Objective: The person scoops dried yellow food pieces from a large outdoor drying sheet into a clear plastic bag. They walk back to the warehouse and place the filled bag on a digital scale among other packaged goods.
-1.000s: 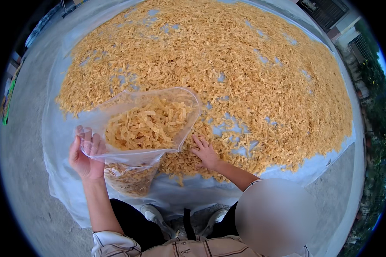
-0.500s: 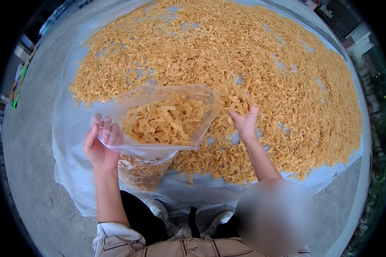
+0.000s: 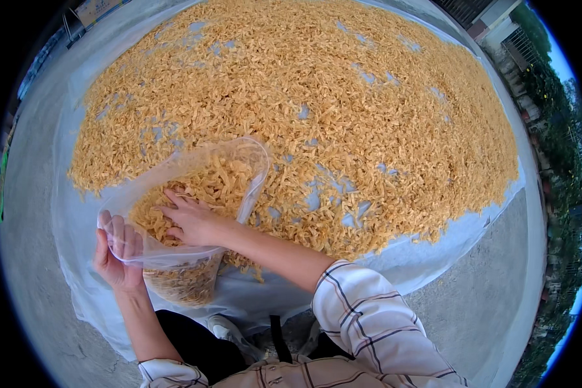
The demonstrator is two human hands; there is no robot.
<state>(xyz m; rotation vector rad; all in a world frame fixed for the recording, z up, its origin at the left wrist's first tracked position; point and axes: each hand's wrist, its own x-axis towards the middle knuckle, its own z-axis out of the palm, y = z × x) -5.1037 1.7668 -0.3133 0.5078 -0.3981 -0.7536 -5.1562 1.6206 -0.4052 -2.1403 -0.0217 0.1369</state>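
Note:
A clear plastic bag (image 3: 255,161) stands in front of me, filled high with yellow-brown dried strips (image 3: 220,181). My left hand (image 3: 119,249) is closed around the left edge of its mouth, with the film over the fingers. Through that mouth reaches my right hand (image 3: 191,216), fingers spread flat on the strips inside. Nothing shows in its grasp. Beyond the bag, a wide layer of the same dried strips (image 3: 368,123) covers a pale plastic sheet (image 3: 394,255).
Grey concrete ground (image 3: 35,213) surrounds the sheet. Along the right run a low wall and green plants (image 3: 549,116). My shoes (image 3: 223,328) are at the sheet's near edge, just below the bag.
My right hand has gone from the spread layer, where it held a bunch of strips, leftward into the bag and opened there. My left hand still holds the bag's edge.

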